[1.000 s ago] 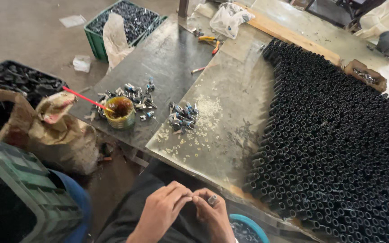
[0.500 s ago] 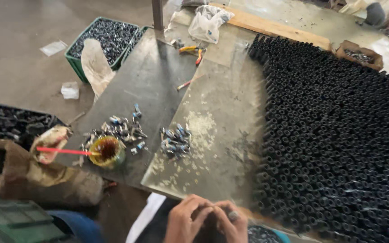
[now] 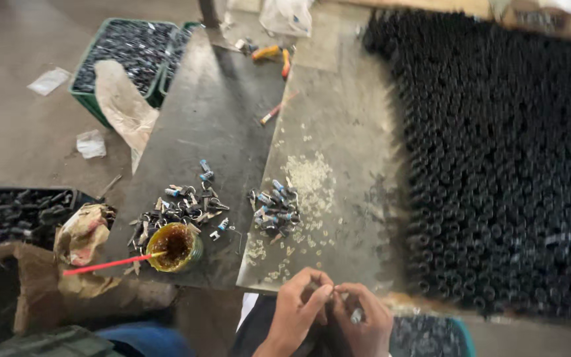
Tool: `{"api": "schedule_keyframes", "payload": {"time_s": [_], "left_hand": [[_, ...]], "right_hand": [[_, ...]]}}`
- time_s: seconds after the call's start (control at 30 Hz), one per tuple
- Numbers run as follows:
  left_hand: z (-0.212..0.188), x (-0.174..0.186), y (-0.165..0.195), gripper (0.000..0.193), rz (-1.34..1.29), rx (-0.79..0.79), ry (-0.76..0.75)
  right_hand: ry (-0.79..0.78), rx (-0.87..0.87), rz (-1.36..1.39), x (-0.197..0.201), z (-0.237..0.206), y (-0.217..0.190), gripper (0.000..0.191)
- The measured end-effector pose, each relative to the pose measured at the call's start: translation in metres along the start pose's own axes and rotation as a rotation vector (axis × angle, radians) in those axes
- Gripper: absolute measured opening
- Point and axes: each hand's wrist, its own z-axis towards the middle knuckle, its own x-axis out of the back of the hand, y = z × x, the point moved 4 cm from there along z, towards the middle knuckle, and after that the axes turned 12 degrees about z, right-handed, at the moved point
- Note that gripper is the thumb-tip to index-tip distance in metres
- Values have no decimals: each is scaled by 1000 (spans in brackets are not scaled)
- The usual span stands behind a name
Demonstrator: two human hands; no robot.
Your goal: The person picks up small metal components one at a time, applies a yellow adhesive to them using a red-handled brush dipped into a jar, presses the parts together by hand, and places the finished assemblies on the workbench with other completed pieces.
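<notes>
— Small part pinched between both hands at the bottom edge, too small and blurred to identify. Left hand (image 3: pixel 297 311) and right hand (image 3: pixel 363 322) touching, fingers curled narrow around it.

— Long axis?

— Cannot tell; hidden by fingertips.

— Nearest supply?

— Pile of small metal pieces (image 3: pixel 273 210) straight ahead on the metal table (image 3: pixel 338 119), slightly left, nearer the left hand. Second pile (image 3: pixel 180 206) farther left, beside yellow glue pot (image 3: pixel 174 246) with red stick (image 3: pixel 104 265). Black tube rows (image 3: pixel 497 152) filling the right.
</notes>
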Motion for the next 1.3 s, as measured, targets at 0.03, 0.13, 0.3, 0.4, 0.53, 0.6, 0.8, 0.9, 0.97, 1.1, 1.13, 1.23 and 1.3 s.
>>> {"api": "schedule_keyframes", "payload": {"time_s": [0.03, 0.13, 0.3, 0.4, 0.53, 0.6, 0.8, 0.9, 0.97, 1.1, 1.13, 1.23, 1.3], "left_hand": [[-3, 4, 4, 15, 150, -56, 12], [-5, 11, 17, 16, 486, -242, 37], [-1, 12, 21, 18, 648, -317, 26], [4, 12, 20, 18, 665, -303, 50], [14, 23, 24, 19, 642, -191, 236], [17, 30, 28, 23, 703, -97, 281], [17, 34, 49, 19, 683, -231, 369], [15, 32, 52, 16, 713, -268, 372], [10, 33, 52, 14, 701, -268, 388], [7, 32, 41, 10, 468, -16, 293], [5, 29, 41, 8, 479, -19, 274], [1, 18, 42, 8, 464, 3, 203], [-2, 7, 40, 9, 387, 79, 117]], "right_hand": [[-3, 40, -34, -1, -3, -5, 20], [-6, -30, -116, -5, -2, -10, 21], [-82, -142, -34, -13, 5, -19, 22], [-161, -192, -50, -14, 10, -21, 22], [-268, -44, -99, -16, 31, -24, 10], [-331, -17, -220, -22, 46, -22, 12], [-483, 36, -321, -34, 75, -31, 14], [-465, 60, -278, -32, 76, -33, 15], [-395, -27, -173, -23, 71, -29, 21], [-214, -509, 547, 4, 52, -5, 25], [-182, -651, 829, 8, 45, -1, 26], [-217, -576, 853, 34, 26, -6, 30], [-169, -753, 901, 43, 12, -2, 29]]}}
